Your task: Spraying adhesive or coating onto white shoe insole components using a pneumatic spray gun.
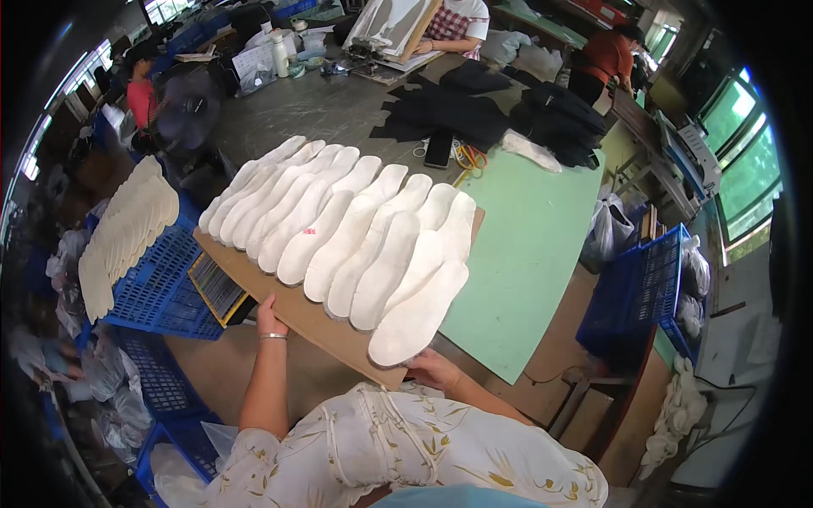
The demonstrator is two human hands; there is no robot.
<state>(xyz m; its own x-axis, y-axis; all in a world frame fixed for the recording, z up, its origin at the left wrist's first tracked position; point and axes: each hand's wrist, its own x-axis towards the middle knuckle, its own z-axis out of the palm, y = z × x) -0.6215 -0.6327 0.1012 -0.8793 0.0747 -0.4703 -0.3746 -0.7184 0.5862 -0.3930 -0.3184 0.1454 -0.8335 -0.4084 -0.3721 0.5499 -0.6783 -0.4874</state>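
A brown board (315, 334) is tilted across the front of me, bearing several overlapping rows of white insoles (417, 315). One insole near the middle carries a small red mark. My left hand (270, 319) grips the board's near edge toward its left end, the thumb on top and the fingers underneath. At the near right corner, my right hand (432, 370) holds the board from below, its fingers partly hidden by the board and the closest insole.
A green mat (517, 279) covers the table's right side. Beyond lie black fabric pieces (461, 106), a phone (438, 150) and orange-handled scissors (471, 157). More insoles (129, 229) fan over a blue crate (161, 284) at left. Another blue crate (631, 296) stands right. Other people work farther off.
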